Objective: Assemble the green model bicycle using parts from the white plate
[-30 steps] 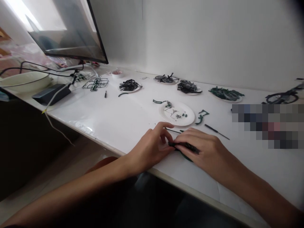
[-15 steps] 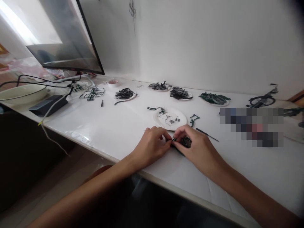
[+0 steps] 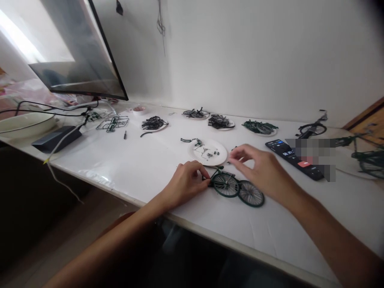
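My left hand (image 3: 190, 182) pinches the left end of a small dark green model bicycle (image 3: 225, 184) lying near the table's front edge. A loose spoked wheel (image 3: 252, 193) rests against its right side. My right hand (image 3: 255, 162) is raised above and right of the bicycle, thumb and forefinger close together near a small dark part, mostly hidden behind the fingers; whether they grip it is unclear. Just behind the hands stands a white paper plate (image 3: 220, 161) with small grey parts, and a dark green curved part (image 3: 186, 140) lies at its left rim.
Plates of dark parts (image 3: 154, 123) and green parts (image 3: 259, 127) line the back. A phone (image 3: 292, 158) lies right of my right hand, beside assembled model bicycles (image 3: 372, 160). Part frames (image 3: 113, 124), a black box (image 3: 57, 139) and a monitor (image 3: 87, 52) are at left.
My right hand has let go of the bicycle and lifted away toward the plate's right side, uncovering the wheels. My left hand still holds the bicycle. The view has shifted slightly.
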Demonstrator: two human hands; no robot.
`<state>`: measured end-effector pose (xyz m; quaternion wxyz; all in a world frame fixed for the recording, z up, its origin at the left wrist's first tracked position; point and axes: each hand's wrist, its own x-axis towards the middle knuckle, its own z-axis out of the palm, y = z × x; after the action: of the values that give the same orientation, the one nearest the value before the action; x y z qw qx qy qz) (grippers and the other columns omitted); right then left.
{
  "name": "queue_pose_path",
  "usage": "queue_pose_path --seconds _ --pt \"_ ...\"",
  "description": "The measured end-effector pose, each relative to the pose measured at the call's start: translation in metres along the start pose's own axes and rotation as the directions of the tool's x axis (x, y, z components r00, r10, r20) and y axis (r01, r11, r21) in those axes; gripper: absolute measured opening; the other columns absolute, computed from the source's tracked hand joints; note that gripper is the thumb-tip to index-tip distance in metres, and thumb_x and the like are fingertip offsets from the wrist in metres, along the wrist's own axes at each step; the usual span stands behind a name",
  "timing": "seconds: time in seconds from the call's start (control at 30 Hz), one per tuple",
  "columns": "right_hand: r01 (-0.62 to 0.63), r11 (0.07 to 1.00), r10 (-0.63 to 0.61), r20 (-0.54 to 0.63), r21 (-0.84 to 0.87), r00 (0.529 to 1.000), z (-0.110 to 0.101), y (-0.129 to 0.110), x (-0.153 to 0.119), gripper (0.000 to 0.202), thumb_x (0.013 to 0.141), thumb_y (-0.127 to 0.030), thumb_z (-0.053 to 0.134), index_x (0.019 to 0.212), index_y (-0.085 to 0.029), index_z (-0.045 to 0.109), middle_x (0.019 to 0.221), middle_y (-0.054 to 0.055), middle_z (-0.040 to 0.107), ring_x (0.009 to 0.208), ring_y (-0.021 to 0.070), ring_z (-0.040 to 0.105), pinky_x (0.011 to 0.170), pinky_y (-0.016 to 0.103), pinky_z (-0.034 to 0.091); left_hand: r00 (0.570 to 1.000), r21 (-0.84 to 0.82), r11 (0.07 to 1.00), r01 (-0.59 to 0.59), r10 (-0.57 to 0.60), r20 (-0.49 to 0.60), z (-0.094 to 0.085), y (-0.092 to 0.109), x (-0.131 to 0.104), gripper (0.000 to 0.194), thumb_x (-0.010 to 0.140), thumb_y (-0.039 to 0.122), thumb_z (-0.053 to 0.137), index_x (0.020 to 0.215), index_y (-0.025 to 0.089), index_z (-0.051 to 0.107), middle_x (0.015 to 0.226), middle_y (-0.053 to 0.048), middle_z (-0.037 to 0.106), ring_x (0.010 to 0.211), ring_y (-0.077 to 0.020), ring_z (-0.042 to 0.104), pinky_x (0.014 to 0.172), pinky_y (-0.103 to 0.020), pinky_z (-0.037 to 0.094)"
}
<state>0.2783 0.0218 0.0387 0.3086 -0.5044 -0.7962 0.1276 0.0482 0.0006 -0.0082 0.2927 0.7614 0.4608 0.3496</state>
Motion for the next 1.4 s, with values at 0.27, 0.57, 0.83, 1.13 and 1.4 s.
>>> queue_pose_path --seconds 0.27,0.57,0.83,1.13,1.4 --pt "-0.034 0.944 0.08 0.126 -0.327 0.989 -0.008 0.053 0.006 0.019 0.087 -0.023 0.059 0.1 -0.016 0.072 0.088 0.013 0.075 0.081 0.0287 0.07 0.072 0.042 0.054 1.0 0.01 1.0 0.01 -0.01 0.021 0.0 -0.001 0.001 0.006 0.083 0.021 0.067 0.088 0.02 0.067 0.087 -0.001 0.068 0.08 -0.0162 0.057 0.078 -0.031 0.046" --pt "0.08 0.976 -0.064 -0.083 0.203 0.994 -0.009 0.005 0.002 0.015 0.088 -0.027 0.066 0.102 -0.025 0.07 0.104 0.004 0.072 0.089 0.0198 0.069 0.082 0.034 0.057 0.998 -0.014 0.999 0.041 -0.04 0.047 -0.001 0.002 0.003 0.006 0.082 0.019 0.067 0.088 0.019 0.07 0.083 -0.002 0.069 0.077 -0.0163 0.059 0.08 -0.033 0.048" --pt "0.184 0.904 -0.153 -0.11 0.385 0.982 0.025 -0.037 -0.015 0.016 0.091 -0.015 0.061 0.101 -0.025 0.067 0.101 0.004 0.066 0.091 0.0177 0.065 0.079 0.03 0.056 0.999 -0.033 0.999 0.011 -0.01 0.043 0.002 -0.001 0.003 0.008 0.083 0.02 0.066 0.09 0.02 0.07 0.084 0.0 0.071 0.08 -0.0162 0.061 0.081 -0.031 0.048" --pt "0.273 0.906 -0.228 -0.171 0.324 0.958 0.036 -0.031 -0.013 0.019 0.091 -0.011 0.059 0.103 -0.025 0.065 0.102 0.005 0.066 0.096 0.0201 0.065 0.081 0.035 0.055 0.999 -0.032 0.999 0.006 -0.005 0.042 0.003 -0.001 0.003 0.007 0.085 0.021 0.065 0.089 0.02 0.069 0.088 0.0 0.072 0.083 -0.0167 0.063 0.083 -0.031 0.049" --pt "0.226 0.931 -0.197 -0.126 0.288 0.972 0.036 -0.03 -0.012 0.019 0.092 -0.01 0.059 0.103 -0.024 0.065 0.103 0.003 0.066 0.096 0.0173 0.064 0.082 0.031 0.052 0.999 0.008 1.0 -0.006 0.005 0.032 0.003 -0.002 0.003 0.007 0.084 0.022 0.067 0.09 0.021 0.069 0.085 0.001 0.071 0.082 -0.0173 0.062 0.088 -0.036 0.047"
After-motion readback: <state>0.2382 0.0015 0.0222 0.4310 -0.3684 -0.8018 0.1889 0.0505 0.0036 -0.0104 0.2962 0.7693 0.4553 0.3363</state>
